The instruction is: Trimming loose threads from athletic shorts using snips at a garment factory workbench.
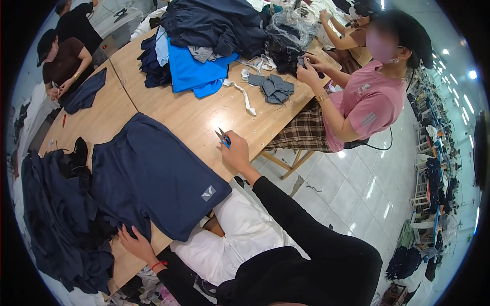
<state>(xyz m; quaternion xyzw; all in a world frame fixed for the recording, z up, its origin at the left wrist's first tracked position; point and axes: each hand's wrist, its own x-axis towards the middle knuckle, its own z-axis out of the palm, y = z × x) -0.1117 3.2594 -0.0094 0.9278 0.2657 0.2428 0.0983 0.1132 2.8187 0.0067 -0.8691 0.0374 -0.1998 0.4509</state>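
Observation:
A pair of navy shorts (148,158) lies spread on the wooden table (204,115) in front of me, waistband away from me. One leg carries a small light patch near its hem and hangs slightly over the near table edge. My left hand (137,246) rests at the hem of the other leg, fingers stretched out against the cloth. My right hand (236,152) is closed around small thread snips (225,141) with blue on the grip. Their blades point up and away, held over the table to the right of the shorts, apart from the cloth.
A heap of dark garments (56,219) lies left of the shorts. Farther back are a dark cloth pile (214,25), bright blue fabric (191,71), white strips (245,97) and grey pieces (275,89). A person in pink (367,102) works at the right; others work beyond.

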